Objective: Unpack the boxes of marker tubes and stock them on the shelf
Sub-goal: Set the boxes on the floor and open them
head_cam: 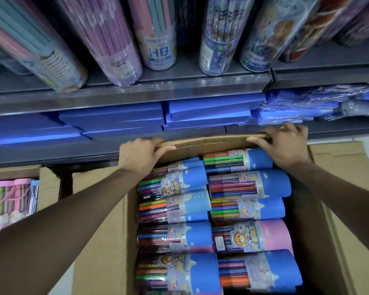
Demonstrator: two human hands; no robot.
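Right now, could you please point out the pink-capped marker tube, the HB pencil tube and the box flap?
pink-capped marker tube (277,234): head view, pink cap.
HB pencil tube (159,52): head view, HB label.
box flap (211,139): head view, folded edge.

The second box (13,199) runs off the left edge, and small tube labels (219,243) are unreadable.

Both hands (140,155) (282,143) grip far box flap (211,139) — marker tubes (213,211) inside.
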